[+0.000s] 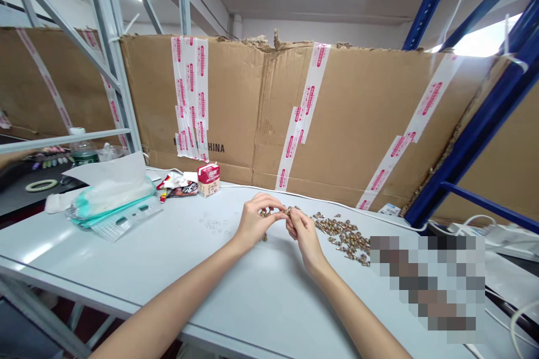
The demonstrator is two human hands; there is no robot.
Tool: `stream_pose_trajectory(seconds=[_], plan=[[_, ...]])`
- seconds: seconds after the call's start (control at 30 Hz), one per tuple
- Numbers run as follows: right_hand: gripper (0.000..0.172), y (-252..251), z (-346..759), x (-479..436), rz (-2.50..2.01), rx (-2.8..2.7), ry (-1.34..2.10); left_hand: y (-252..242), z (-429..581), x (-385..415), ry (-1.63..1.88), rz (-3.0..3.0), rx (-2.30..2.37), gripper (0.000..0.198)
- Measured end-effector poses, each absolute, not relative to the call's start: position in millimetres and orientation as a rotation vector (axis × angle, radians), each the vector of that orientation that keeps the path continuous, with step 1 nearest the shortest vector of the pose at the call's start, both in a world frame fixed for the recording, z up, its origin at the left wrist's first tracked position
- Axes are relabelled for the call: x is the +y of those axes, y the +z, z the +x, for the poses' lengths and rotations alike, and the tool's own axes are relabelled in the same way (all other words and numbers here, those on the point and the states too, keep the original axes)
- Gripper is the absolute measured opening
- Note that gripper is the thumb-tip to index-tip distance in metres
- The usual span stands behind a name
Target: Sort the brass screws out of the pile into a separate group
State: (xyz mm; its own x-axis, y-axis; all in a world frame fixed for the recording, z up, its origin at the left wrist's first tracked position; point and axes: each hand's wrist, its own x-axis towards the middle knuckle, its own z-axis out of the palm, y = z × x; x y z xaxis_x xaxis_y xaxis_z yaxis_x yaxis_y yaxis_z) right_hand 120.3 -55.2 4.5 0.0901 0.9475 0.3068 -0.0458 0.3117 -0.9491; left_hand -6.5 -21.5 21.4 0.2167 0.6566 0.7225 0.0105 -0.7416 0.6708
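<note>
Over the middle of the white table (261, 303), my left hand (255, 220) and my right hand (304, 234) meet fingertip to fingertip. Both pinch small brass-coloured metal pieces (278, 212) held between them, and one bit hangs below the left fingers. A spread of several similar brass clasps (343, 234) lies on the table just right of my right hand. A few tiny clear rings (214, 224) lie to the left of my left hand.
A tissue pack (112, 197) over a perforated plastic tray sits at the left, with wrappers and a small red-and-white carton (209, 179) behind it. Taped cardboard (295, 118) walls the back. A blue rack post (471, 140) and white cables (484, 224) stand at the right.
</note>
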Motion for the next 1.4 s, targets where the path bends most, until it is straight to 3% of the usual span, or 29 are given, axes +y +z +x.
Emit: stream_pose_trajectory(seconds=[0.3, 0.63, 0.93, 1.27, 1.4], plan=[[0.048, 3.9, 118.7, -56.7, -0.944, -1.178, 1.089, 16.4, -1.6, -19.4, 1.406, 1.788, 0.635, 0.011], [0.045, 1.9, 118.3, -57.5, -0.956, -1.233, 0.871, 17.5, -1.3, -19.9, 1.353, 1.730, 0.621, 0.013], [0.051, 3.2, 120.3, -56.9, -0.931, -1.225, 1.199, 17.3, 0.1, -23.5, 1.421, 1.790, 0.612, 0.009], [0.026, 6.1, 122.7, -57.8, -0.960, -1.444, 0.853, 20.5, -4.0, -19.9, 1.502, 1.661, 0.682, 0.008], [0.024, 6.6, 121.0, -62.6, -1.016, -1.499, 0.725, 20.2, -3.1, -20.8, 1.459, 1.675, 0.663, 0.009]])
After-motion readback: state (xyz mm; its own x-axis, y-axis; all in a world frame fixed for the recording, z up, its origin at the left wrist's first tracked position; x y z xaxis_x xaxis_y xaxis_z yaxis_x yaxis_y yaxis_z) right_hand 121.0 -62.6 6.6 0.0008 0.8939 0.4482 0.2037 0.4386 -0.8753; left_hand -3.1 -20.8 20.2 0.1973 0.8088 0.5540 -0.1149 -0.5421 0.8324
